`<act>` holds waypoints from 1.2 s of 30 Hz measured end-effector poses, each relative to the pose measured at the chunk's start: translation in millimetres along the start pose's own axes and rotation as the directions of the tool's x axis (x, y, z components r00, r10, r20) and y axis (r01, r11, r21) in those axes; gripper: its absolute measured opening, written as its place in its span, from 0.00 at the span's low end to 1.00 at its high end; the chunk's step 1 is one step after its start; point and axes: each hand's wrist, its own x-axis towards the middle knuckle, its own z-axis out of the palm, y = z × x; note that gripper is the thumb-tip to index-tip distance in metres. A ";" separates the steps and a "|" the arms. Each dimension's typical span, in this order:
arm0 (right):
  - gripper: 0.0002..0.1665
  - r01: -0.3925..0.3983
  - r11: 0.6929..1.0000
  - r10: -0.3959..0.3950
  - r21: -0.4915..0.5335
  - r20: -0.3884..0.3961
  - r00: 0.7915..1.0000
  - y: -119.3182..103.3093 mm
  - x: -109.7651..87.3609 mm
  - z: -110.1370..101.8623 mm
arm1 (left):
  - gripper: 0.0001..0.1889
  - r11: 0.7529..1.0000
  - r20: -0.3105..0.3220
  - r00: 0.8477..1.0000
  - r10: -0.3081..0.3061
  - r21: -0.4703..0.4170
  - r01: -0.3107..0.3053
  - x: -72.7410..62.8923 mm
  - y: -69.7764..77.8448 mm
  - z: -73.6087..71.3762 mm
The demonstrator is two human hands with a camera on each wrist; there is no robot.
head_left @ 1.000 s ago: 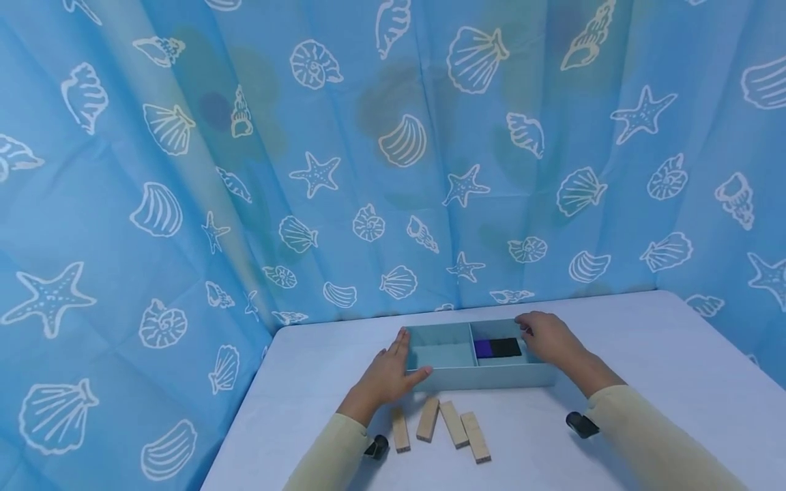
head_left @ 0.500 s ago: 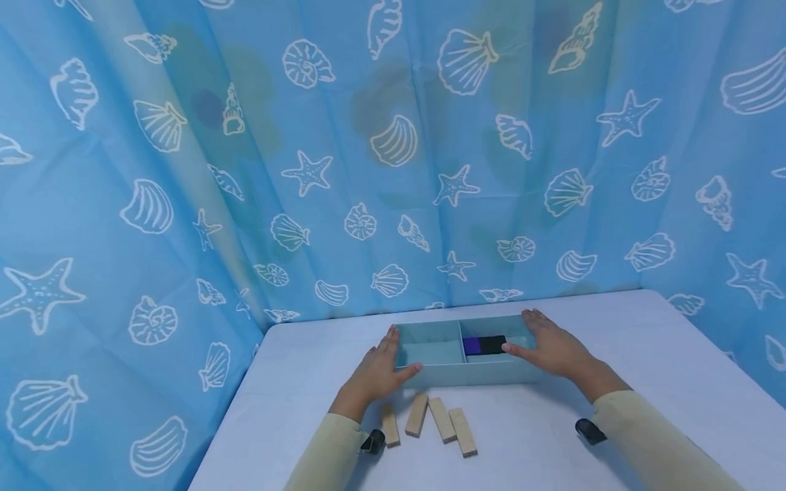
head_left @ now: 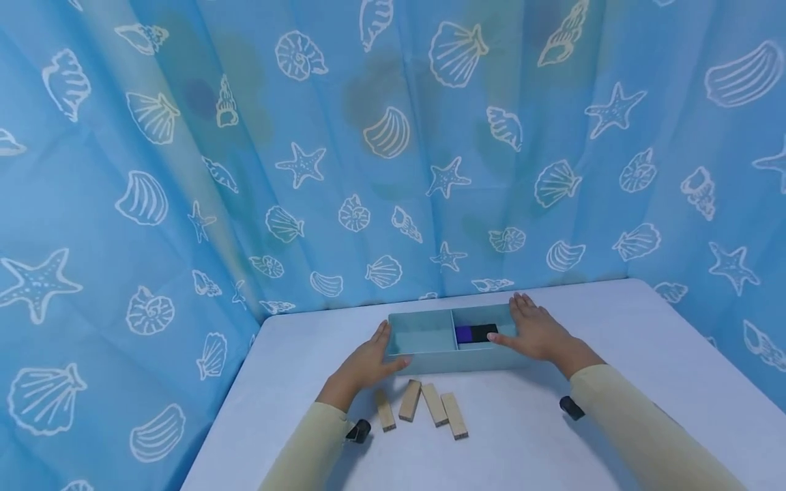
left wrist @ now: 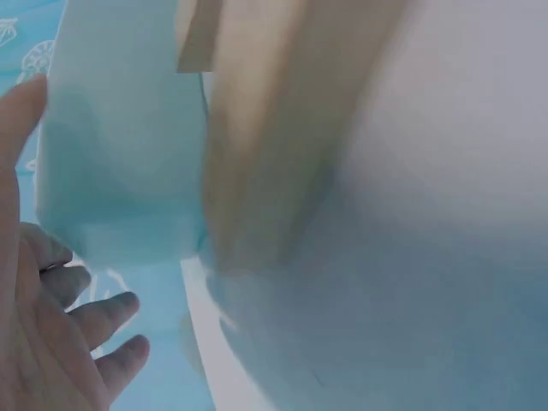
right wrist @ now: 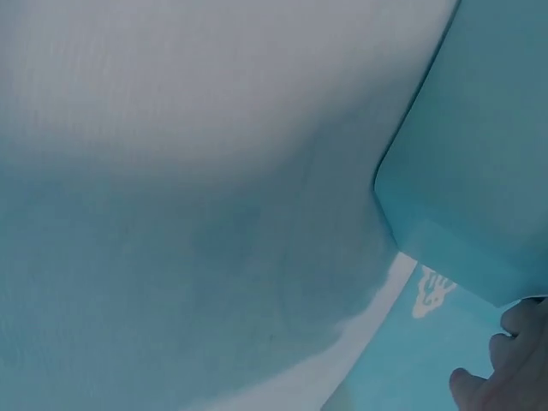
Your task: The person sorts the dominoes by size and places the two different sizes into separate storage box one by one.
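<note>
A pale blue-green box (head_left: pixel 454 363) with two compartments stands lengthwise on the table. My left hand (head_left: pixel 367 361) lies at its left end, fingers extended along the side and thumb at the front corner. At the opposite end, my right hand (head_left: pixel 540 334) has its fingers stretched along the side and its thumb over the front rim. A purple piece (head_left: pixel 464 334) and a black piece (head_left: pixel 484 333) lie side by side in the right compartment. The left wrist view shows the left hand (left wrist: pixel 51 334) with spread fingers beside the box (left wrist: pixel 128 154). Only part of the right hand (right wrist: pixel 514 368) appears in the right wrist view.
Several wooden blocks (head_left: pixel 454 416) lie in front of the box, nearest the left forearm; one block (left wrist: pixel 274 128) looms close in the left wrist view. The white-covered table (head_left: pixel 491 436) ends at a blue shell-patterned curtain (head_left: pixel 344 170).
My right hand has gone from bent fingers at the box's right rim to extended fingers along that end. My left hand stays at the left end. The head view has shifted slightly.
</note>
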 end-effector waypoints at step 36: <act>0.67 0.048 0.999 -0.047 0.021 -0.030 0.998 4.5 1.9 15.5 | 0.52 0.974 0.098 0.970 -0.223 -0.021 0.226 -82.3 -3.9 13.2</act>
